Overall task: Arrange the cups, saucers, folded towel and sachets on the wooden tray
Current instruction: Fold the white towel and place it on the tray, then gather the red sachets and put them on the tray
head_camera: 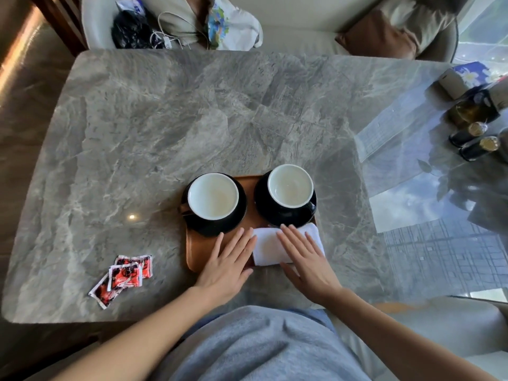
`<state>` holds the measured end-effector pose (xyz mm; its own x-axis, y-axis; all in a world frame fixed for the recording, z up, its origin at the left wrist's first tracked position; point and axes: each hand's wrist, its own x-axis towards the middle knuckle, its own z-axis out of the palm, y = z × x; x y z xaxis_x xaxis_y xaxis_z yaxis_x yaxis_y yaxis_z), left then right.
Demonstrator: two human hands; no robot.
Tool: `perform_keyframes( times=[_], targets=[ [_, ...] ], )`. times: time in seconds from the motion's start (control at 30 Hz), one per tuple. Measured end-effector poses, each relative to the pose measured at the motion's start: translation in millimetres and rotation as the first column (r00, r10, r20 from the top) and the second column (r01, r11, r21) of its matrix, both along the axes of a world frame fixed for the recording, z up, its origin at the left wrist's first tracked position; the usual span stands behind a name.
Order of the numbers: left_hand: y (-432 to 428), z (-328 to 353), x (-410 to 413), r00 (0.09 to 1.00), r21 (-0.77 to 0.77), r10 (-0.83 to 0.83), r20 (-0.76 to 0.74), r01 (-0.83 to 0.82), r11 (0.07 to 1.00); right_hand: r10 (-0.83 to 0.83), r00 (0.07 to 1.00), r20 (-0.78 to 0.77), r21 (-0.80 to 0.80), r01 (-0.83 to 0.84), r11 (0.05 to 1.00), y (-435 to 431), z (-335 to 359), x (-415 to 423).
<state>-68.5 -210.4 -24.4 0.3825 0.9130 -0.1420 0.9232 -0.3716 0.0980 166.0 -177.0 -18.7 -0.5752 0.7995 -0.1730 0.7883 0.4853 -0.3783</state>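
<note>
At centre frame, a person's left hand (228, 265) and right hand (305, 257) are lying flat at the near end of the wooden tray (192, 248). Each grip is spread, fingers straight, pinching nothing. The right hand is pressing on the white folded towel (268, 246), while the left is resting on bare wood with its fingertips touching the towel's left edge.

Just behind them, the left cup (213, 196) is sitting on the left saucer (209, 229) and the right cup (290, 185) on the right saucer (286, 218), both saucers black. The sachets (123, 276) are lying in a loose overlapping pile at lower left, well apart from the tray on the grey marble worktop (165, 119) and not yet arranged.

The risk appears to be at the edges. The towel is hanging past the tray's right rim and both saucers are jutting over its sides, so a sideways shove of the towel could be knocking the right saucer beside it and rocking that cup. Weight on the near rim could be tilting the whole tray.

The sachets are showing red, black and white print, but the wording is too small to read.
</note>
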Motion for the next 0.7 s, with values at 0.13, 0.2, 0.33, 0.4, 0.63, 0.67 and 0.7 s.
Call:
perform_keyframes(
  times=[0.13, 0.2, 0.33, 0.4, 0.63, 0.67, 0.7],
  targets=[
    [-20.8, 3.2, -26.6, 0.994, -0.012, 0.108, 0.014, -0.108, 0.994, 0.216, 0.976, -0.019, -0.071, -0.217, 0.974, 3.4, -0.6, -32.7],
    [-34.2, 4.1, -42.8, 0.977, -0.037, 0.212, 0.007, -0.212, 0.977, 0.315, 0.949, -0.004, -0.051, -0.314, 0.948, 4.2, -2.3, -54.9],
    [-65.2, 1.1, -79.7, 0.896, -0.084, 0.443, 0.001, -0.441, 0.893, 0.489, 0.873, 0.005, -0.011, -0.488, 0.873, 4.2, -8.3, -105.6],
    [-78.7, 0.0, -97.6, 0.829, -0.068, 0.559, -0.002, -0.558, 0.827, 0.547, 0.837, -0.013, 0.006, -0.547, 0.837, 4.9, -8.8, -132.1],
    [-105.3, -12.6, -146.3, 0.627, -0.142, 0.775, 0.074, -0.763, 0.631, 0.514, 0.850, -0.120, -0.149, -0.527, 0.837, -0.8, -5.7, -228.1],
    [-106.2, -13.8, -149.9, 0.612, -0.154, 0.788, 0.072, -0.774, 0.615, 0.491, 0.860, -0.137, -0.171, -0.509, 0.844, -2.1, -4.5, -239.0],
    [-106.2, -14.3, -152.3, 0.601, -0.161, 0.796, 0.077, -0.780, 0.605, 0.470, 0.871, -0.147, -0.181, -0.490, 0.853, -3.3, -3.7, -248.5]
  ],
)
